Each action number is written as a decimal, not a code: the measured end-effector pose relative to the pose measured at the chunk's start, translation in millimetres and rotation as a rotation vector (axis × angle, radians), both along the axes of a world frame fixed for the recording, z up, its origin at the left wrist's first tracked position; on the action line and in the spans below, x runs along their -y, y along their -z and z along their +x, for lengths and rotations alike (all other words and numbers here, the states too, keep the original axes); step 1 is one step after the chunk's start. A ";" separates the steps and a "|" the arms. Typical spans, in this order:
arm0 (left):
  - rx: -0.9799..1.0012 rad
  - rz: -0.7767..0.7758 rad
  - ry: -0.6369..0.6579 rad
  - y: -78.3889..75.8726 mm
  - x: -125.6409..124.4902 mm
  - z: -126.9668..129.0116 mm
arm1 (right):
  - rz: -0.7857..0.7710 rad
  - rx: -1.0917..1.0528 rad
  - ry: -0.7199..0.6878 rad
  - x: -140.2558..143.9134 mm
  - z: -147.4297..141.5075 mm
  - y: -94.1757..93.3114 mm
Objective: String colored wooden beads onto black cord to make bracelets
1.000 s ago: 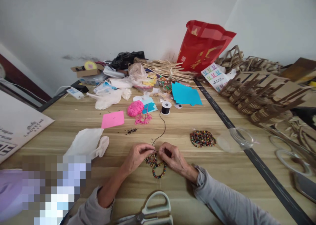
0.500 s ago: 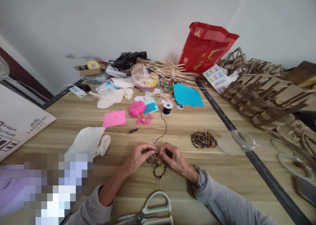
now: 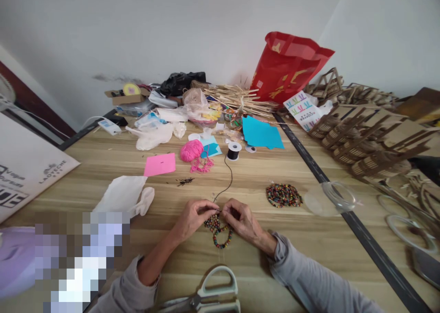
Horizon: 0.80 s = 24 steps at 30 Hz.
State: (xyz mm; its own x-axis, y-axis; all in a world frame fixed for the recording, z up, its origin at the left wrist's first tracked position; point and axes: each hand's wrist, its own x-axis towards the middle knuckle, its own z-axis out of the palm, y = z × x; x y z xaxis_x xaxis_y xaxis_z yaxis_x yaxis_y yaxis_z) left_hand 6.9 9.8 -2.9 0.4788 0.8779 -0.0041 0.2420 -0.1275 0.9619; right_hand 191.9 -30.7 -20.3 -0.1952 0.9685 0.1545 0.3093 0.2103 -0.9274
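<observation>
Both hands low centre on the wooden table (image 3: 309, 253), fingertips meeting. Left hand (image 3: 192, 217) pinches the black cord (image 3: 229, 178) between thumb and forefinger, closed on it. Right hand (image 3: 242, 220) mirrors it, fingers curled and pinched at the same spot on the cord and the top of the beaded strand (image 3: 220, 233); exact contact too small to tell. The two pinch points sit just beside each other, nearly touching.

Beaded strand: multicoloured beads, loop shape, lies flat on the table right below and between the hands. Top end tucked under the fingertips, loop bulges toward the person. Long axis runs roughly away-to-near, slightly slanted toward the person's right at the near end.

Cord runs from the pinch up and away in a gentle curve to the black thread spool (image 3: 234, 151), which stands upright, well apart from the hands. Cord's long axis is near-to-far, free end pointing at the hands.

Loose bead pile (image 3: 283, 194) on the table to the right of the right hand, apart from it. Clear plastic lid (image 3: 330, 197) just beside the pile, farther right. Scissors (image 3: 209, 294) at the near edge, handles toward the hands. Pink yarn ball (image 3: 191, 150) left of the spool, pink paper (image 3: 160, 164) farther left. White crumpled bag (image 3: 123, 194) left of the left hand.
</observation>
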 end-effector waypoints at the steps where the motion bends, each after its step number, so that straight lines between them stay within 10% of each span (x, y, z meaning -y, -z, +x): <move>1: -0.002 0.003 0.002 -0.3 -0.1 0.1 | -0.003 -0.001 -0.001 0.0 -0.1 0.2; 24: 0.114 0.039 0.060 -0.8 1.8 0.3 | 0.106 -0.046 0.000 0.6 0.6 -5.4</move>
